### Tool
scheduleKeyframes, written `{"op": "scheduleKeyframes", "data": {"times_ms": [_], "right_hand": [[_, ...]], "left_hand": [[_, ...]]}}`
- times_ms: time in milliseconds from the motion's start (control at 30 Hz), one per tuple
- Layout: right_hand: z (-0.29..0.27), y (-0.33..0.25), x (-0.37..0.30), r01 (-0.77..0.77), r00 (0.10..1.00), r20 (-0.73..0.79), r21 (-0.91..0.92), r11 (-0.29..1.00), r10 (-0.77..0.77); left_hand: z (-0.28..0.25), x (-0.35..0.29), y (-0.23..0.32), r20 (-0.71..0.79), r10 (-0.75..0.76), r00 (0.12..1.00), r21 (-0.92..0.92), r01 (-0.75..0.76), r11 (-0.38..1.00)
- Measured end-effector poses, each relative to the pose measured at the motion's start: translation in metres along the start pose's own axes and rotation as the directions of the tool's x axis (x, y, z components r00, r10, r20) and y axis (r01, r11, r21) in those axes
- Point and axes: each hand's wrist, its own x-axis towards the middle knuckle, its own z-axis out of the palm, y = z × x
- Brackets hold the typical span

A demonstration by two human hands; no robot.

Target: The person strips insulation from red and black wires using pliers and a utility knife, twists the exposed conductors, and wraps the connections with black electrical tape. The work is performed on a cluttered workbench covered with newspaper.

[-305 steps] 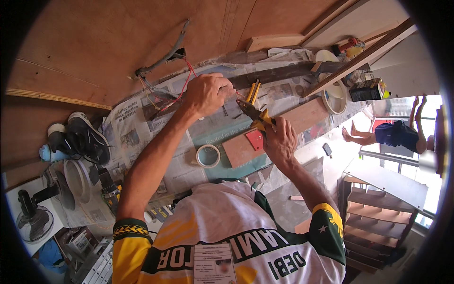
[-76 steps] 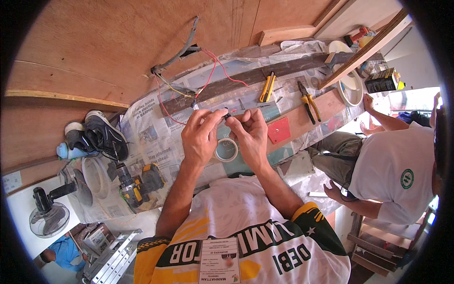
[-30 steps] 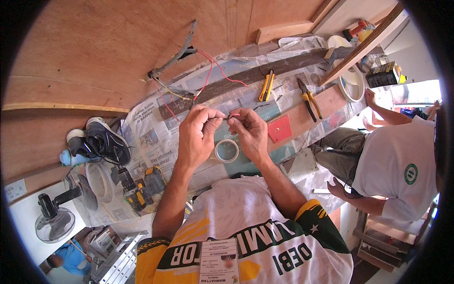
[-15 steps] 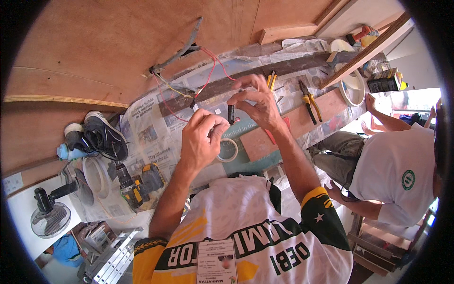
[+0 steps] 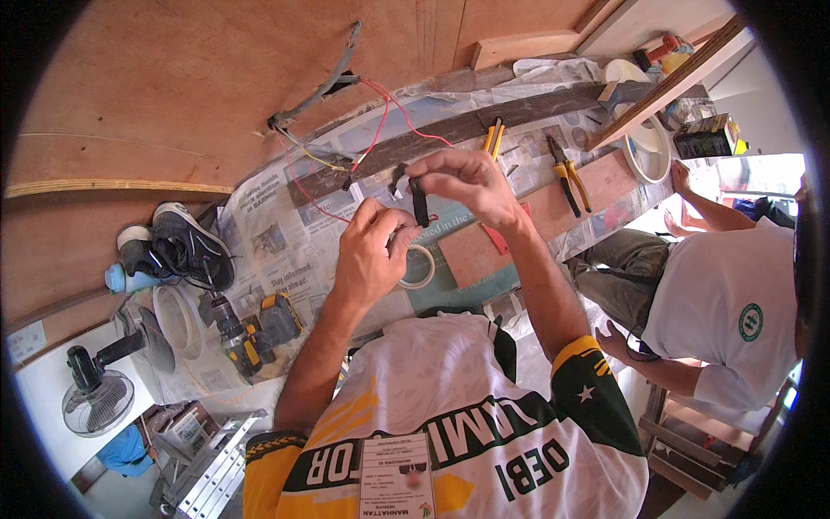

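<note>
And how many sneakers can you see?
2. One black sneaker is at the left, near the cordless drill; the other sneaker is just left of it, partly covered. More could be hidden.

The strip [image 5: 421, 203] is looking black. The wires [image 5: 400, 110] are showing pinky red. The pliers [image 5: 562, 164] are wearing yellow and black. The shirt [image 5: 432, 363] is mixing white, yellow and dark green, with a white star [image 5: 585, 394]. The wall [image 5: 216, 86] is looking brown.
</note>
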Motion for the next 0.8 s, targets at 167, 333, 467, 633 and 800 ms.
{"op": "scheduleKeyframes", "data": {"times_ms": [167,333,467,633,800], "right_hand": [[0.018,-0.029,-0.014,0.057,0.995,-0.092,0.087,0.995,-0.049],[0.023,-0.012,-0.062,0.194,0.976,-0.121,0.086,0.977,-0.183],[0.017,-0.005,-0.099,0.239,0.967,-0.059,-0.137,0.961,-0.249],[0.018,0.005,-0.123,0.218,0.974,0.047,-0.459,0.861,-0.222],[0.006,0.013,-0.128,0.276,0.956,-0.002,-0.333,0.902,-0.294]], "left_hand": [[0.006,0.001,-0.001,0.017,-0.113,0.993,-0.027,0.114,0.993],[-0.004,0.005,-0.005,-0.034,-0.126,0.991,-0.008,0.126,0.992],[-0.002,0.0,-0.008,-0.089,-0.052,0.995,-0.048,0.048,0.998],[-0.012,0.004,-0.013,-0.117,-0.007,0.993,0.082,0.017,0.996],[-0.023,0.01,-0.004,-0.138,0.146,0.98,0.16,-0.123,0.979]]}}
